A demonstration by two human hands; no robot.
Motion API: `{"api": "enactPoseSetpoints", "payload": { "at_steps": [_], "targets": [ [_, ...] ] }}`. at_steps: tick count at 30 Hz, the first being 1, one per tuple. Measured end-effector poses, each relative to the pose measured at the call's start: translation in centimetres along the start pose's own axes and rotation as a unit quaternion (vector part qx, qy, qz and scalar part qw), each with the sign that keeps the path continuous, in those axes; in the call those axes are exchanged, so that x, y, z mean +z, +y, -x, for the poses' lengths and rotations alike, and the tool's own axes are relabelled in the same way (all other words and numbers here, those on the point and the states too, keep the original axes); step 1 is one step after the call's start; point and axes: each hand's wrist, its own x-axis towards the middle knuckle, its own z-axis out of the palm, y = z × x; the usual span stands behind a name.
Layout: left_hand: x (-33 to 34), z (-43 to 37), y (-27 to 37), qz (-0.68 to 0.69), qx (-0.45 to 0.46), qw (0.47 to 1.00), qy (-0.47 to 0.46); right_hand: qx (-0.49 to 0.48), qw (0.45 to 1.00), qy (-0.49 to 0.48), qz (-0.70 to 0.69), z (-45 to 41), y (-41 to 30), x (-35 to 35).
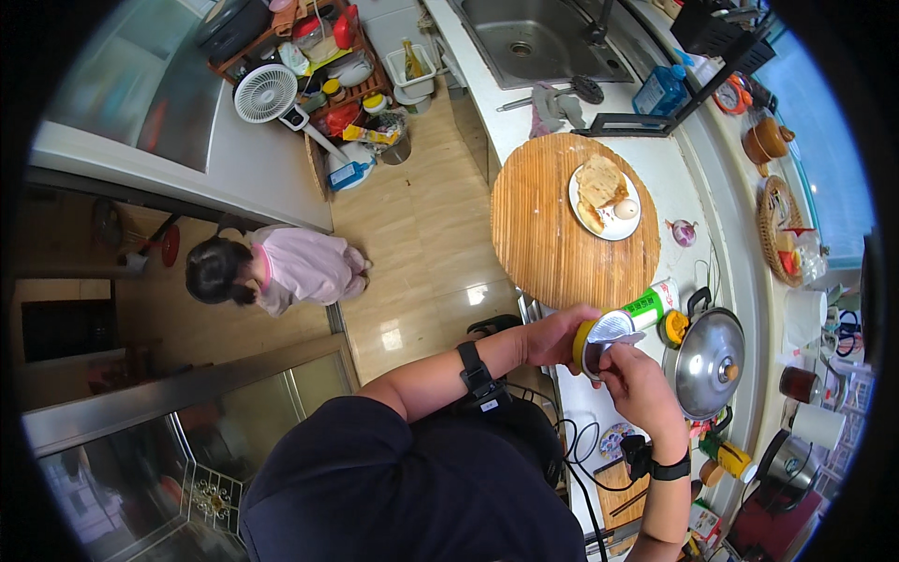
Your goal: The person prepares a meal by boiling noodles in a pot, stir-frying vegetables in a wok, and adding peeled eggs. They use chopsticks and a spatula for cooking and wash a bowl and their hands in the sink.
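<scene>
My left hand (558,338) grips a yellow can (580,343) from the side, its mouth tilted toward my right hand. A silvery foil seal (609,327) covers part of the opening, and a loose flap of it stands up. With bent fingers, my right hand (635,386) pinches at the foil over the can's mouth; the fingertips are partly hidden. Just beyond the can lies a green and white packet (650,302) bearing writing. Beside that are a cut piece of pumpkin (676,327) and a lidded metal pan (709,364).
A round wooden board (541,225) carries a white plate (612,229) with flatbread and an egg. A red onion (683,233) lies right of it. Black cables (579,449) hang near the counter's front edge. The sink (516,53) is farther off. A child (302,267) stands left.
</scene>
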Motion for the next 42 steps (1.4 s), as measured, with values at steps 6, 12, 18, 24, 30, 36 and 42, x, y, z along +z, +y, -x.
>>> {"api": "enactPoseSetpoints", "payload": {
  "at_steps": [6,12,18,24,30,36,42],
  "targets": [
    [-2.4,2.1,1.0,0.107,0.055,0.993,-0.006,-0.001,0.986,0.123,-0.115,-2.4,0.5,-1.0],
    [-3.7,6.1,1.6,0.156,0.084,0.984,-0.029,-0.009,0.974,0.194,-0.114,-10.8,8.3,2.6],
    [-3.5,7.3,1.3,0.131,0.076,0.988,-0.033,-0.033,0.984,0.177,0.019,-17.9,13.2,10.1],
    [-3.1,7.4,1.2,0.122,0.057,0.991,-0.025,0.034,0.98,0.192,0.049,-16.8,12.4,9.3],
    [-2.2,4.4,0.7,0.146,0.028,0.984,-0.1,0.065,0.933,0.353,0.035,-4.9,12.4,3.9],
    [1.3,0.8,-0.1,0.126,-0.038,0.985,-0.108,0.399,0.88,0.23,0.117,14.2,19.1,9.4],
    [3.5,-3.0,-1.8,0.052,-0.055,0.968,-0.24,0.432,0.871,0.222,0.074,19.2,18.0,17.3]
  ]
}}
